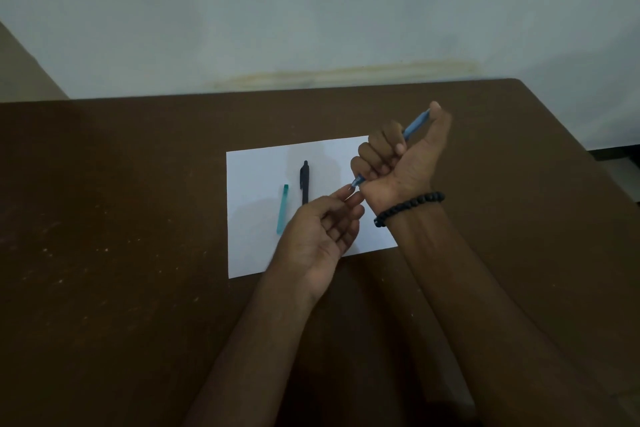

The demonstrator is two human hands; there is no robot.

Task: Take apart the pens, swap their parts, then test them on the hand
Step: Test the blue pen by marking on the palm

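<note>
Pens — three pieces counted: one blue pen (412, 128) fisted in the right hand (401, 156), thumb on its top, tip touching the left hand (322, 236) fingertips (348, 188); left hand loosely open. One black pen (304, 182) and one teal barrel (282, 209) lie side by side on one white sheet (256, 166); brown table (121, 201) beneath.

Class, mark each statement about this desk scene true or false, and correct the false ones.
1. The right hand is closed around a blue pen. True.
2. The black pen lies on the sheet of white paper. True.
3. The teal pen part is held in the left hand. False: it lies on the paper, left of the black pen.
4. The beaded bracelet is on the left wrist. False: it is on the right wrist.
5. The left fingertips are at the blue pen's lower tip. True.
</note>
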